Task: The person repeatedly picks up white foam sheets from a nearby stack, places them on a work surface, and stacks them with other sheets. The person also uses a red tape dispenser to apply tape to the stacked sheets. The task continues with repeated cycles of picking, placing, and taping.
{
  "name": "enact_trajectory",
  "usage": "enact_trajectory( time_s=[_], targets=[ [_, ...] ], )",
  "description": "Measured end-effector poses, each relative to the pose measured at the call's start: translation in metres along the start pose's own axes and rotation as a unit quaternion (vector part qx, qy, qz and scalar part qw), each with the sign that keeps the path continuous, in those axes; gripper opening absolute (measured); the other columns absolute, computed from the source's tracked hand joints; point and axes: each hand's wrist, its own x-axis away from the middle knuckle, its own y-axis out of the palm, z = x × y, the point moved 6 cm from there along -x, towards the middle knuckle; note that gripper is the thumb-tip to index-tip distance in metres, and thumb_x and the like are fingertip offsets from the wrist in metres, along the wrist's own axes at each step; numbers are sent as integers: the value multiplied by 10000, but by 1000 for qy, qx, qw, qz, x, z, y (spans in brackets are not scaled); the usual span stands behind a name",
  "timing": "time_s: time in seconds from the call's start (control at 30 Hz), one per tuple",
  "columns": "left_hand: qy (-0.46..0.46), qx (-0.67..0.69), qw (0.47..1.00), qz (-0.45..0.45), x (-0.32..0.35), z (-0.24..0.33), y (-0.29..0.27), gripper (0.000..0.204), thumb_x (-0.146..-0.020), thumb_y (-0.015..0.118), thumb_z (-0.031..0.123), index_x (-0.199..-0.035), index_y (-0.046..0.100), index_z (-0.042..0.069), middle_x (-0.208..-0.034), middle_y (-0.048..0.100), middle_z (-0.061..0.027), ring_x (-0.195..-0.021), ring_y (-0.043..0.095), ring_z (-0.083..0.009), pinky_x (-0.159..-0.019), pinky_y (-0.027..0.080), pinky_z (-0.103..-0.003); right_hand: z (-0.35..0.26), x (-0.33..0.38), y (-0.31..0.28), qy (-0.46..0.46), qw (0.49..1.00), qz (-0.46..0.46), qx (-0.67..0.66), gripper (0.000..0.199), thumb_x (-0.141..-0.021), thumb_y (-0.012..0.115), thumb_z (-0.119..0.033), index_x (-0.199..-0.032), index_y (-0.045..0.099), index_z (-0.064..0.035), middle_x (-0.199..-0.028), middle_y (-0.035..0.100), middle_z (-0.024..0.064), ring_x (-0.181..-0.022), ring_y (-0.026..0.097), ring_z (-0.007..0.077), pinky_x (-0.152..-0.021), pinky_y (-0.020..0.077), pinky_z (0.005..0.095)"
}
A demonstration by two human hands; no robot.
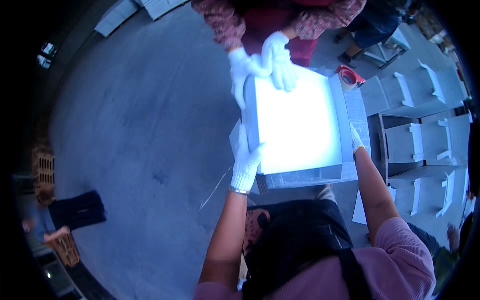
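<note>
A large flat grey box (300,125) with a bright white top is held level in front of me. My left hand (246,162), in a white glove, grips the box's near left corner. My right hand (355,140), also gloved, holds its right edge and is mostly hidden behind the box. Across from me a person in a patterned red top holds the far edge with two white-gloved hands (265,65). A second grey slab shows just under the box at its near edge.
A red tape roll (348,77) lies by the box's far right corner. Several grey folded boxes (425,130) lie in rows on the right. A seated person (55,220) is at the far left on the grey concrete floor (150,125).
</note>
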Motion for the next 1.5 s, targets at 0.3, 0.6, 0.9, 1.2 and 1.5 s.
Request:
enact_trajectory(
  time_s=[0.3,0.6,0.9,1.2,1.5],
  targets=[
    [-191,211,957,-55,-16,-143,-80,512,-894,619,257,-1328,520,3,-1239,583,-65,-1158,539,-147,-1018,397,-290,-29,16,47,122,954,-66,-266,674,-978,311,-602,-1339,479,-58,-1172,609,61,-1011,619,150,-855,538,304],
    [-221,253,942,-17,-10,-165,-98,353,-876,599,186,-1188,582,21,-1094,619,-50,-1025,590,-134,-908,469,-281,-27,15,79,195,914,-28,-354,609,-997,349,-558,-1286,523,-51,-1084,630,56,-931,636,141,-783,545,281],
    [-186,352,917,-17,-16,-175,-112,360,-842,583,249,-1149,577,59,-1044,648,-86,-948,645,-246,-844,535,-382,-22,21,89,188,914,-36,-359,582,-1002,365,-537,-1276,529,-51,-1075,628,57,-918,633,138,-772,543,279],
    [-217,342,912,-63,-28,-161,-84,674,-849,532,89,-1480,304,13,-1311,532,-109,-1167,548,-177,-996,438,-310,-20,25,92,189,924,-29,-332,555,-1006,380,-515,-1266,536,-51,-1065,627,58,-906,630,135,-762,542,277],
    [-257,416,868,-93,-14,-193,-79,220,-885,591,202,-1035,627,46,-960,666,-83,-869,661,-214,-788,556,-353,-33,80,41,132,967,21,-217,527,-1011,396,-494,-1256,542,-50,-1055,625,59,-893,627,131,-752,540,276]
  ],
)
